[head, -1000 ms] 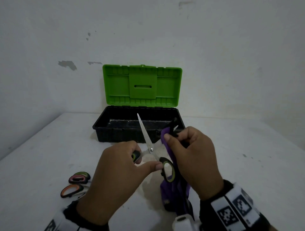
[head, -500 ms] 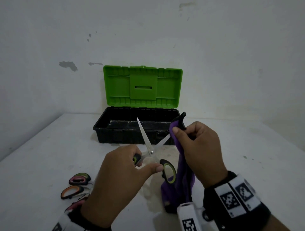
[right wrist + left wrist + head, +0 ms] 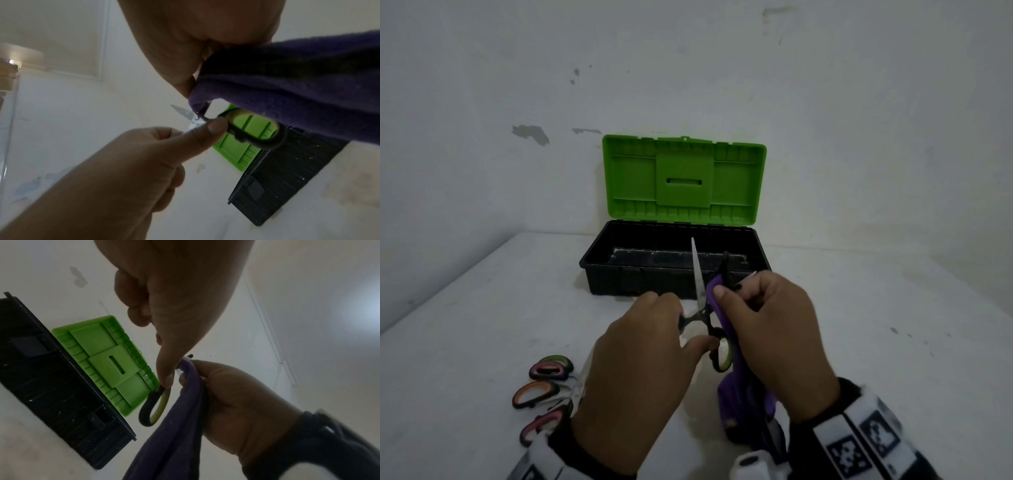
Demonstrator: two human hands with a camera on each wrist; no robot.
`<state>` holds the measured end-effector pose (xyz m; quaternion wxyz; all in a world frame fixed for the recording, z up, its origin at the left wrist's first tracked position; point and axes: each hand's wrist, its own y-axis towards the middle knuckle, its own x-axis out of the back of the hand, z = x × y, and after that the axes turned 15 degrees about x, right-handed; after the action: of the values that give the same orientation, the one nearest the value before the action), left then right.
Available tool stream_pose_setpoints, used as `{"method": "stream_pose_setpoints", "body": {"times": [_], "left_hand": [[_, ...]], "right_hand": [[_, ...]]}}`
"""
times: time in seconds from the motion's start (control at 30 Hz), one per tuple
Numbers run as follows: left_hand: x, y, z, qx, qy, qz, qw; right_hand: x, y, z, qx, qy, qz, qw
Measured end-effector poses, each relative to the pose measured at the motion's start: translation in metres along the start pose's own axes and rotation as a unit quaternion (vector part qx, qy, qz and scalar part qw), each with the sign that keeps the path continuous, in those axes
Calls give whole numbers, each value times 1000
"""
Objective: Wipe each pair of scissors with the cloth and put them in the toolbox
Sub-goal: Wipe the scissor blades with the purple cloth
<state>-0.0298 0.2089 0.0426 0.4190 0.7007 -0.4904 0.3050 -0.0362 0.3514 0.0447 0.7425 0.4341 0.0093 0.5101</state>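
A pair of scissors with black-and-green handles is held open above the table. My left hand grips one handle, thumb by the pivot. One bare blade points up in front of the toolbox. My right hand pinches the purple cloth around the other blade, whose tip pokes out past the fingers. The left wrist view shows the handle loop beside the cloth. In the right wrist view the cloth hangs over the handle. The toolbox stands open behind, green lid upright.
Several other scissors with coloured handles lie on the white table at the near left, partly hidden by my left forearm. A white wall rises right behind the toolbox. The cloth's loose end hangs down to the table by my right wrist.
My right hand slid the cloth out along the blade toward the tip, then back toward the pivot. The left hand kept its grip and turned the scissors slightly, so the bare blade stands more upright.
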Motion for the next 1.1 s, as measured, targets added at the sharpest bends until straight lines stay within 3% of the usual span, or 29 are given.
{"method": "stream_pose_setpoints", "body": {"times": [0.27,0.73,0.93,1.03,1.1], "left_hand": [[-12,2,7,-40,2,-48,998],[-7,0,11,-96,-19,-34,995],[-9,5,14,-47,-38,-13,998],[-4,10,13,4,-89,31,995],[1,12,12,31,-132,60,989]], "right_hand": [[-3,4,-6,4,-34,-6,999],[10,12,-17,-13,-34,-24,999],[24,21,-38,-33,-40,-64,997],[33,20,-39,-36,7,-119,992],[34,12,-29,-21,55,-103,993]]}}
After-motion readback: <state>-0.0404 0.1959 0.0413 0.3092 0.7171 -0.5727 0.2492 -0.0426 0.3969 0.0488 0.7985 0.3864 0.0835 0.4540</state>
